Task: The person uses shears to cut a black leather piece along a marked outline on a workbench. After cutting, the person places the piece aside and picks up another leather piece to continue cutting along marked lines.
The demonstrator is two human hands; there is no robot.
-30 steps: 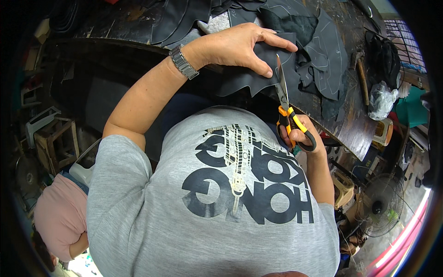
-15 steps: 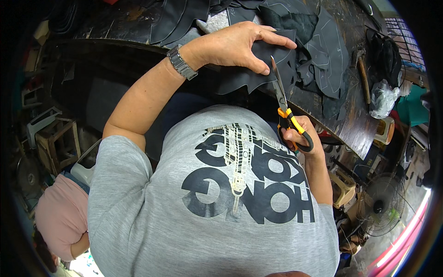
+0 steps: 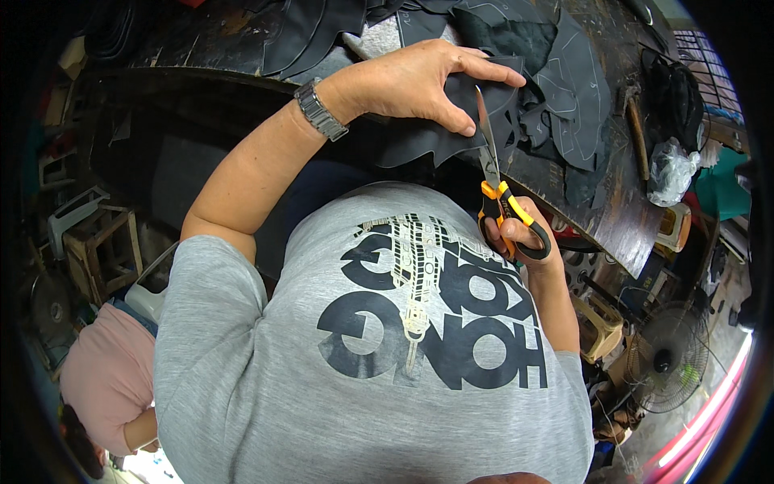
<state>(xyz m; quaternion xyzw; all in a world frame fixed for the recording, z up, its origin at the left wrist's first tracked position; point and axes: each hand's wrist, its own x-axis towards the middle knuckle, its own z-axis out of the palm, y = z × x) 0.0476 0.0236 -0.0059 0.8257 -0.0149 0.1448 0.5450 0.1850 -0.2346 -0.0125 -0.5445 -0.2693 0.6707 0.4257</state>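
My left hand (image 3: 427, 85), with a dark link watch at the wrist, holds a piece of black leather-like sheet (image 3: 423, 143) at the table's edge. Its thumb and index finger are spread across the sheet, and the other fingers are partly hidden. In my right hand (image 3: 528, 234) are scissors (image 3: 488, 165) with yellow and black handles, fingers through the loops. The blades are parted and point away from me. One blade lies over the sheet just right of my left thumb; the other is mostly hidden by it.
More black cut pieces with pale outlines (image 3: 576, 97) lie on the dark worn table (image 3: 218, 48). A hammer (image 3: 637, 137) and a clear plastic bag (image 3: 671, 173) are at the right. A fan (image 3: 665, 359) stands lower right; a person in pink (image 3: 109, 379) is lower left.
The scissors' handles and blades have spread further apart. My left hand and the sheet have shifted slightly to the right.
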